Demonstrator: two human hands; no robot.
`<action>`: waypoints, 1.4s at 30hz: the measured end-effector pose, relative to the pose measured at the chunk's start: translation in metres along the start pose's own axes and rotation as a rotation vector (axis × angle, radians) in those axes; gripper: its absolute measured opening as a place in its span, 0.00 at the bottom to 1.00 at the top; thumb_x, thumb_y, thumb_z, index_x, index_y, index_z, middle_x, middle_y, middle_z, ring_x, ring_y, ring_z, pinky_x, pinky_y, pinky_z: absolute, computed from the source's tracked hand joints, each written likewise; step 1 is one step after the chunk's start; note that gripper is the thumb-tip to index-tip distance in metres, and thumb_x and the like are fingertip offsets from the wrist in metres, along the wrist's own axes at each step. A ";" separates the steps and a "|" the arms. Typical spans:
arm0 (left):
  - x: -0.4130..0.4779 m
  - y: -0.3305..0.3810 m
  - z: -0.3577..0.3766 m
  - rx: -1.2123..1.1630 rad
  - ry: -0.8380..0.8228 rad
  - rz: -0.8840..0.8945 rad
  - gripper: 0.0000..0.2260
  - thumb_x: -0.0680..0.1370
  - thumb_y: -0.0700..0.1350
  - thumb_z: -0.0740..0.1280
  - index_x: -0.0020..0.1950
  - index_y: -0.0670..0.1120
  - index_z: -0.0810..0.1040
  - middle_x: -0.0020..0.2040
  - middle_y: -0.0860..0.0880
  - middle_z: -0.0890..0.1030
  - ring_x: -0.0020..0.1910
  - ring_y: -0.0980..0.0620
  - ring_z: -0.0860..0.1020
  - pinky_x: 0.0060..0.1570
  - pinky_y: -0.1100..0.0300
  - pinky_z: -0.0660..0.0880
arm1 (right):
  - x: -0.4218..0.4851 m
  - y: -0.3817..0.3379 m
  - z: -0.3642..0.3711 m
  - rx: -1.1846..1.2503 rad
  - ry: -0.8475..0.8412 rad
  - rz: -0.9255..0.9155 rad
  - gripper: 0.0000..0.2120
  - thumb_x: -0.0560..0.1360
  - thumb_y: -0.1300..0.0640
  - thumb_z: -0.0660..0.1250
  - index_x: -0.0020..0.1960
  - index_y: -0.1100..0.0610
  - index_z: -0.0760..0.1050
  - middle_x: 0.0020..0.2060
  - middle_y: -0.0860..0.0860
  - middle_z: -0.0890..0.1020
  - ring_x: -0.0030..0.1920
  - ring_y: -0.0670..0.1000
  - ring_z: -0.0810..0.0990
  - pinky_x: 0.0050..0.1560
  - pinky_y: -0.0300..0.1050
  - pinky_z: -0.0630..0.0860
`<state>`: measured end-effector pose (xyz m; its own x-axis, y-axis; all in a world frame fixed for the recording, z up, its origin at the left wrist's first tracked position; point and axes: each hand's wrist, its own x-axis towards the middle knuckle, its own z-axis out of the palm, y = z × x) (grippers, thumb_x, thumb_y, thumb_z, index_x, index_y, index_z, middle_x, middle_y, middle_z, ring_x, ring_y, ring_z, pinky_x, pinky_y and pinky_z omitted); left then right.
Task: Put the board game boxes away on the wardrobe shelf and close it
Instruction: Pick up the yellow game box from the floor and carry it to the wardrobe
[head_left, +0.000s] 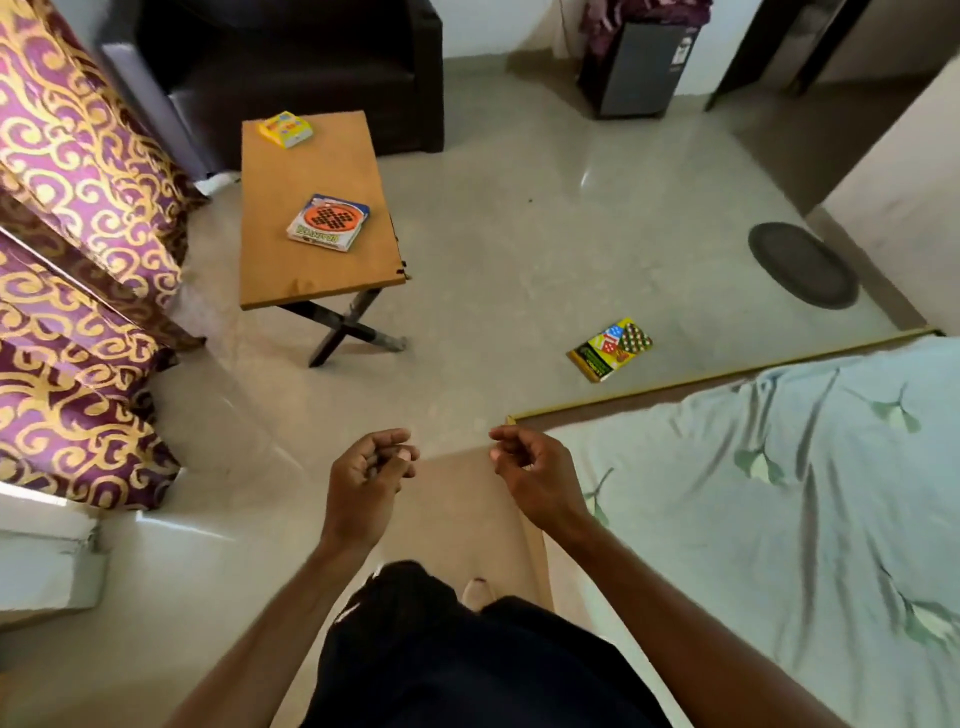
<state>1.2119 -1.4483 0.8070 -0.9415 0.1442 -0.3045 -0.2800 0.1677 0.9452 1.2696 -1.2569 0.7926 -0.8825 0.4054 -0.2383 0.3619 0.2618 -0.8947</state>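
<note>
Three board game boxes are in view. A small yellow box (285, 129) lies at the far end of the wooden folding table (322, 270). A box with an orange round peg board on its lid (328, 222) sits mid-table. A yellow and green box (610, 349) lies on the floor near the bed's corner. My left hand (370, 478) and my right hand (535, 475) hover in front of me over the floor, fingers loosely curled, holding nothing, well short of every box. No wardrobe is in view.
A dark armchair (291, 67) stands behind the table. Purple and gold curtains (78, 260) hang on the left. A bed with a pale blue sheet (779, 519) fills the right. A dark oval mat (802, 265) lies by a wall corner; a small grey fridge (641, 67) stands at the back.
</note>
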 end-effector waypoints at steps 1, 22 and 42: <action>0.022 0.006 0.002 -0.009 0.013 -0.003 0.09 0.78 0.33 0.64 0.54 0.43 0.80 0.45 0.43 0.84 0.37 0.55 0.81 0.34 0.70 0.75 | 0.025 -0.006 0.000 0.009 -0.010 -0.009 0.08 0.75 0.57 0.69 0.54 0.49 0.81 0.43 0.45 0.84 0.44 0.42 0.82 0.45 0.35 0.78; 0.584 0.196 0.200 0.333 -0.594 0.027 0.10 0.76 0.31 0.65 0.53 0.43 0.80 0.44 0.44 0.84 0.39 0.54 0.80 0.37 0.71 0.75 | 0.518 -0.082 -0.057 0.211 0.483 0.141 0.15 0.73 0.66 0.66 0.50 0.46 0.79 0.38 0.47 0.85 0.39 0.45 0.83 0.45 0.39 0.78; 0.863 0.336 0.681 0.628 -1.274 0.124 0.09 0.77 0.33 0.65 0.54 0.42 0.80 0.47 0.43 0.84 0.40 0.50 0.79 0.35 0.72 0.74 | 0.825 -0.018 -0.337 0.386 1.182 0.502 0.09 0.74 0.57 0.69 0.51 0.44 0.81 0.39 0.47 0.85 0.43 0.47 0.84 0.49 0.46 0.80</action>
<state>0.4328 -0.6029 0.7819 -0.0507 0.8971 -0.4389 0.2353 0.4378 0.8677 0.6363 -0.6317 0.7398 0.1784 0.9439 -0.2779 0.2878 -0.3201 -0.9026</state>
